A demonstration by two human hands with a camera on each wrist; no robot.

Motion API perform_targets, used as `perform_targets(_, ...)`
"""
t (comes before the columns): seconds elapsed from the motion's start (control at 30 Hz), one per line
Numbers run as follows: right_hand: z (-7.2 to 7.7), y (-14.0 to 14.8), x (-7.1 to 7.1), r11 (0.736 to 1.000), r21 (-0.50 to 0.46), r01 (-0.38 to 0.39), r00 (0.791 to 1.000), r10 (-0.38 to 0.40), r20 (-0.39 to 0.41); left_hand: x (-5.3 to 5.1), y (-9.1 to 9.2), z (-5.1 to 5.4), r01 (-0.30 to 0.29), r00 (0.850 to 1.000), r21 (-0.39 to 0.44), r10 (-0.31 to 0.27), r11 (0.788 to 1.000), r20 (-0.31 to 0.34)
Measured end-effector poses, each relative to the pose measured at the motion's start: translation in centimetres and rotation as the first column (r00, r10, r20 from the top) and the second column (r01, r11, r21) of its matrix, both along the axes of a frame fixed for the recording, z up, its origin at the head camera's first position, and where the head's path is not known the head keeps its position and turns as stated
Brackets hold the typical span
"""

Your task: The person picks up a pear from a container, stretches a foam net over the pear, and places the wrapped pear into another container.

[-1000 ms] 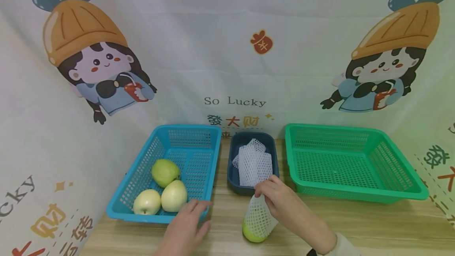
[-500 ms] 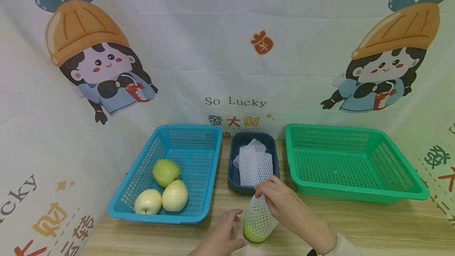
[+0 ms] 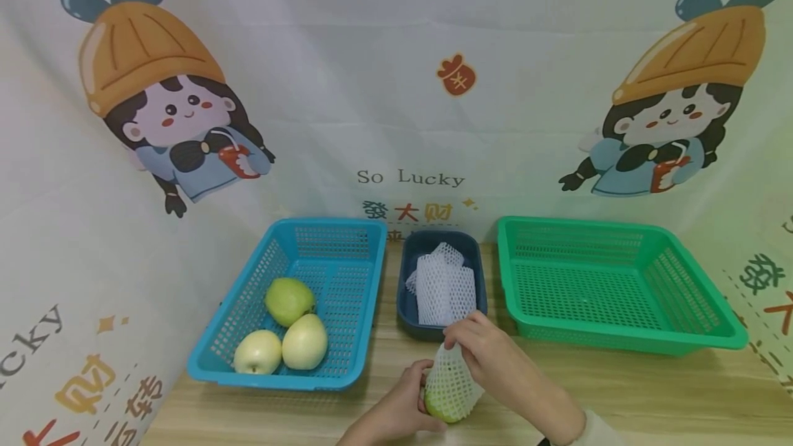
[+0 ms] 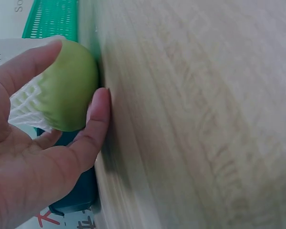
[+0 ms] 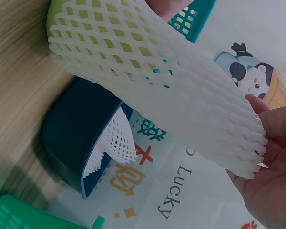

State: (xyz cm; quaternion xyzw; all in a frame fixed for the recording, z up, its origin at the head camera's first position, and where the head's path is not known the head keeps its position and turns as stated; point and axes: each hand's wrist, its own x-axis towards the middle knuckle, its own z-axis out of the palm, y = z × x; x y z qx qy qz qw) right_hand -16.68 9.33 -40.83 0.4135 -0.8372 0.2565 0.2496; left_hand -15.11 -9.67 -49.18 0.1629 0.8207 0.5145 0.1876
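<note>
A green pear (image 4: pixel 76 86) stands on the table, partly inside a white foam net sleeve (image 3: pixel 455 372). My left hand (image 3: pixel 405 401) holds the pear low on its left side; in the left wrist view the thumb lies along one side and the fingers bend round the other. My right hand (image 3: pixel 489 356) pinches the upper end of the sleeve, pulled up above the pear. In the right wrist view the sleeve (image 5: pixel 190 109) stretches from the pear to my right fingers, with green showing through the mesh.
A blue basket (image 3: pixel 204 356) at left holds two pale yellow pears (image 3: pixel 305 341) and one green pear (image 3: pixel 290 301). Behind my hands, a small navy bin (image 3: pixel 405 315) contains more foam net sleeves (image 3: pixel 434 288). A green basket (image 3: pixel 619 336) sits at right, before a printed cloth backdrop.
My left hand has moved right from the blue basket's front edge to the pear and now holds it. My right hand keeps pinching the sleeve in nearly the same place.
</note>
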Motion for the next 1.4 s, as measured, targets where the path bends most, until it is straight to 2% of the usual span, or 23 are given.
perform_targets(0.13, -0.1, 0.0, 0.1, 1.000, 0.004, 0.000, 1.000, 0.000, 0.009, -0.1, 0.1, -0.2, 0.004, 1.000, -0.028, -0.004, 1.000, -0.012)
perform_targets(0.4, -0.3, -0.2, 0.2, 1.000, -0.018, 0.012, 1.000, -0.011, 0.023, -0.3, 0.3, -0.5, -0.002, 1.000, -0.023, 0.002, 1.000, -0.024)
perform_targets(0.63, 0.6, 0.3, 0.4, 0.987, -0.156, 0.036, 0.991, -0.015, 0.133, -0.4, 0.4, -0.7, -0.022, 1.000, -0.026, 0.022, 0.999, -0.010)
perform_targets(0.7, 0.8, 0.7, 0.5, 0.978, -0.194, 0.074, 0.983, -0.038, 0.179, -0.4, 0.4, -0.7, -0.027, 1.000, -0.025, 0.026, 0.999, -0.010)
perform_targets(0.77, 0.9, 1.2, 0.6, 0.968, -0.214, 0.128, 0.966, -0.073, 0.247, -0.4, 0.4, -0.8, -0.027, 0.999, -0.023, 0.027, 0.999, -0.021)
perform_targets(0.83, 0.9, 1.8, 0.8, 0.959, -0.229, 0.168, 0.935, -0.082, 0.344, -0.4, 0.4, -0.8, -0.028, 0.999, -0.016, 0.028, 0.999, -0.024)
perform_targets(0.87, 0.8, 2.1, 0.9, 0.955, -0.231, 0.186, 0.912, -0.081, 0.401, -0.4, 0.4, -0.9, -0.027, 0.999, -0.014, 0.027, 1.000, -0.028)
perform_targets(1.0, -0.2, 3.2, 1.3, 0.947, -0.245, 0.206, 0.797, -0.017, 0.604, -0.2, 0.5, -1.0, -0.032, 0.999, -0.002, 0.032, 0.999, -0.028)
perform_targets(1.1, -1.6, 3.6, 1.6, 0.945, -0.252, 0.211, 0.719, 0.025, 0.695, -0.2, 0.4, -1.1, -0.039, 0.999, 0.008, 0.039, 0.999, -0.031)
perform_targets(1.27, -4.3, 3.6, 1.9, 0.930, -0.275, 0.244, 0.605, 0.076, 0.792, -0.3, 0.5, -1.1, -0.039, 0.999, 0.012, 0.039, 0.999, -0.024)
perform_targets(1.4, -6.1, 3.4, 2.1, 0.935, -0.275, 0.225, 0.565, 0.105, 0.818, -0.5, 0.4, -1.1, -0.035, 0.999, 0.026, 0.035, 0.999, 0.006)
